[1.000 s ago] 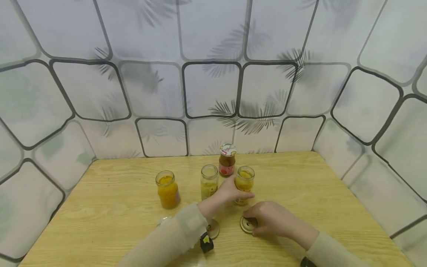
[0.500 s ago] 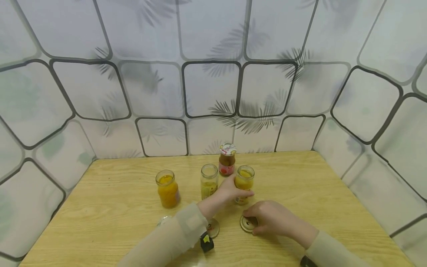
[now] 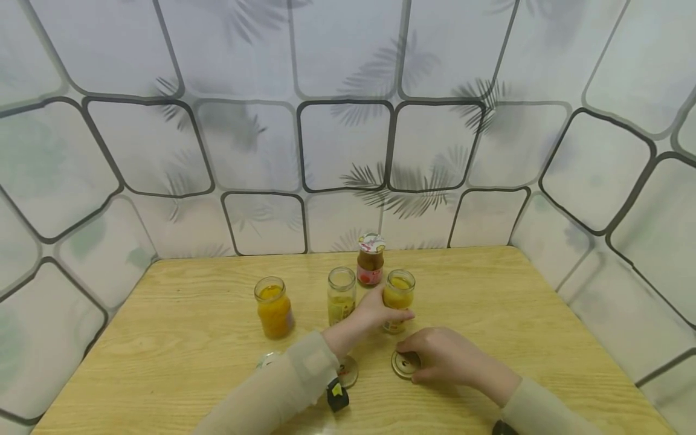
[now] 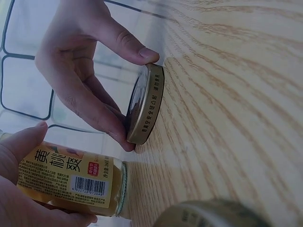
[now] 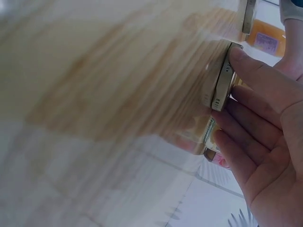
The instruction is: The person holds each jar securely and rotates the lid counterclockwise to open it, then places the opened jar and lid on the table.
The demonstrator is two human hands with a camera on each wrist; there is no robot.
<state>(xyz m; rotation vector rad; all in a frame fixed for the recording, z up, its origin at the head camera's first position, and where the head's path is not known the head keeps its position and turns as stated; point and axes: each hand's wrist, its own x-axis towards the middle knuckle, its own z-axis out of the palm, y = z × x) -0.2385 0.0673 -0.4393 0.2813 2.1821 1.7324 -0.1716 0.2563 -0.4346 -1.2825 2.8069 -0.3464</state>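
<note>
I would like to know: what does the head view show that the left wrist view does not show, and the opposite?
Only the head view: the open orange jar and the brown jar with a white printed top.

Only the left wrist view: a readable barcode on the label of the yellow jar, and the dark lettering around the side of the lid.

Both: the left hand gripping the yellow jar, the right hand holding the lid by its edge, and the wooden table.
</note>
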